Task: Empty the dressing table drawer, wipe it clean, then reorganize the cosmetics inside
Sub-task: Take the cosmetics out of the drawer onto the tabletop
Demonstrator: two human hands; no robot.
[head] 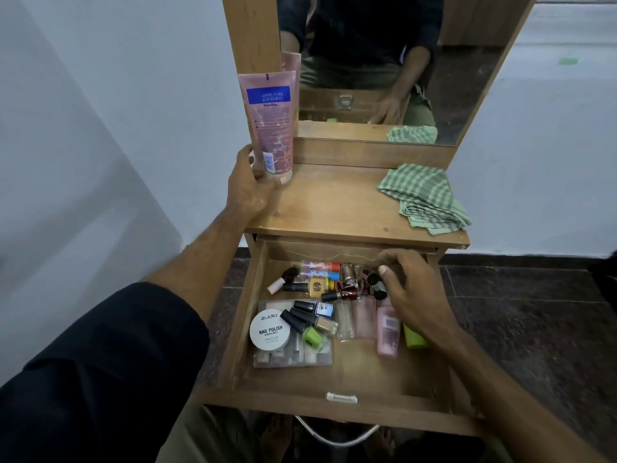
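The wooden drawer (243, 332) is pulled open below the dressing table top (337, 208). Inside lie a round white nail polish remover tin (269, 330), several nail polish bottles (307, 317), lipsticks, clear and pink bottles (387, 332) and a green tube (414, 339). My left hand (248, 185) grips the bottom of a tall pink Vaseline tube (272, 125), standing cap-down at the tabletop's back left corner. My right hand (410, 292) reaches into the drawer's back right, fingers curled over small dark items there; what it holds is hidden.
A folded green checked cloth (427, 198) lies on the tabletop's right side. The mirror (367, 68) stands behind in a wooden frame. White walls flank the table; dark stone floor lies to the right. A metal stool rail shows under the drawer front.
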